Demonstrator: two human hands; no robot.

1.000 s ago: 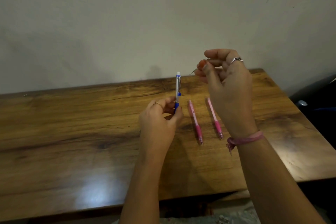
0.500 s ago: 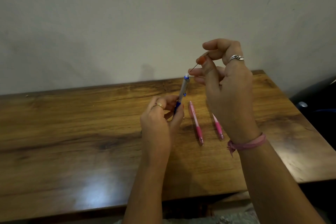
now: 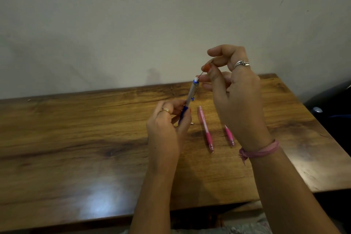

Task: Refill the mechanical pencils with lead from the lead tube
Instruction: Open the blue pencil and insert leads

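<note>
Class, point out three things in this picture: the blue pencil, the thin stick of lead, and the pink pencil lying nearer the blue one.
blue pencil (image 3: 192, 93), head view, on its grey barrel.
lead (image 3: 201, 74), head view, mid-length.
pink pencil (image 3: 203, 119), head view, on its pale upper barrel.

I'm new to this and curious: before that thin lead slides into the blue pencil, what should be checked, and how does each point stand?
1. Left hand grips blue pencil firmly: ok.
2. Pencil's top end faces up: ok.
3. Right hand pinches lead: ok.
4. Lead's tip meets the opening: cannot tell.
5. Lead unbroken: cannot tell.
6. Pink pencils lie clear on the table: ok.
</note>
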